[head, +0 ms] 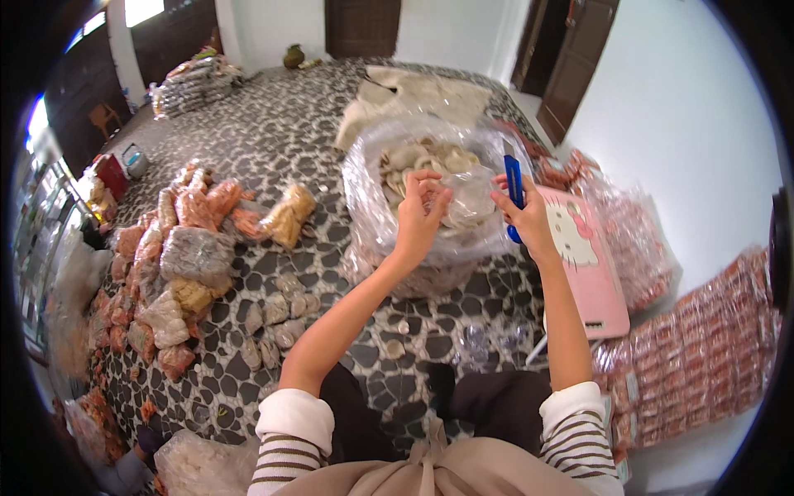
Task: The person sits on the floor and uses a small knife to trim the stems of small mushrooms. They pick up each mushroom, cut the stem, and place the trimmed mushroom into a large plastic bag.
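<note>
My right hand (524,208) holds a blue snap-off utility knife (513,186) upright, its blade pointing up and away. A small clear plastic bag (474,189) stretches between my two hands; my right fingertips touch its edge. My left hand (425,208) is at the bag's other side with curled fingers, and its exact hold on the film is unclear. Both hands are over a large clear plastic sack (366,161), rolled down at the rim, which holds many pale, round, flat pieces (422,155). What these pieces are cannot be told.
Bagged orange goods (198,208) lie heaped at left, beside small clear packets (276,309) on the stone-patterned floor. A pink folding table with a cartoon cat (595,273) stands at right, near stacked reddish packets (695,347). A beige cloth or sack (428,93) lies beyond. Part of another person's arm (124,471) shows lower left.
</note>
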Available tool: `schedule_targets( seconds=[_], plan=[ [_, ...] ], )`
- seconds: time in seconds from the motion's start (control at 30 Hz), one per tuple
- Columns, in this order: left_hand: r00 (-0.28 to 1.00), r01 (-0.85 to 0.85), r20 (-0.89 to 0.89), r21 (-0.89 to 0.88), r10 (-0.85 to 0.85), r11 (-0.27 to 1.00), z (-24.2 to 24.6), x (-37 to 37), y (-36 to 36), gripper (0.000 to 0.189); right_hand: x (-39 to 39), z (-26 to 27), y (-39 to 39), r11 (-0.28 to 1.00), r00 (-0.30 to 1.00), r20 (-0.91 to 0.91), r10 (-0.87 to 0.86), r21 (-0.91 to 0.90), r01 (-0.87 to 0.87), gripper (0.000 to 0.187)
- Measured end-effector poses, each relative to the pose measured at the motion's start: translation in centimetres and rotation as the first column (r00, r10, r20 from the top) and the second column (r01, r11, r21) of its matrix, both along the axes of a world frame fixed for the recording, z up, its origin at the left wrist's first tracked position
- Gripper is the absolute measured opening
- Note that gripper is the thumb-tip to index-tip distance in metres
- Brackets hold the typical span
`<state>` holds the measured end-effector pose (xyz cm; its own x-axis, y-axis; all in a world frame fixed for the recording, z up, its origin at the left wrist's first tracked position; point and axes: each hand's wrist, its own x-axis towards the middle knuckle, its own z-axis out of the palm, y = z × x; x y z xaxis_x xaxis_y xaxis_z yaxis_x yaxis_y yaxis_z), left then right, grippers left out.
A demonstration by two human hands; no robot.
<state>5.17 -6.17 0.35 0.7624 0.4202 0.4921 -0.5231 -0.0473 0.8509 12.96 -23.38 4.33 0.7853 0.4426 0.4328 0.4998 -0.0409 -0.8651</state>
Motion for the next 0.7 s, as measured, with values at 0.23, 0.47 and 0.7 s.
schedule_targets(
  seconds=[0.23,0.47,0.7],
  plan=[
    [0.959,0.276,-0.108,0.558,-0.261,0.783,-11.5,-2.2,-9.8,0.013,-1.7,-13.5,-12.1,0.904,0.928,0.108,-0.358,-0.208,0.373,0.015],
    [0.761,0.544,-0.588,0.347,-0.275,0.764,-26.0,0.0,-12.0,0.013,-0.8,-24.9,-18.6,0.660,0.913,-0.221,-0.342,-0.748,0.067,0.025],
    [0.753,0.548,-0.645,0.499,-0.135,0.671,-31.2,1.0,-13.3,0.031,0.0,-25.8,-18.6,0.556,0.869,-0.336,-0.363,-0.827,-0.088,0.031]
  ],
)
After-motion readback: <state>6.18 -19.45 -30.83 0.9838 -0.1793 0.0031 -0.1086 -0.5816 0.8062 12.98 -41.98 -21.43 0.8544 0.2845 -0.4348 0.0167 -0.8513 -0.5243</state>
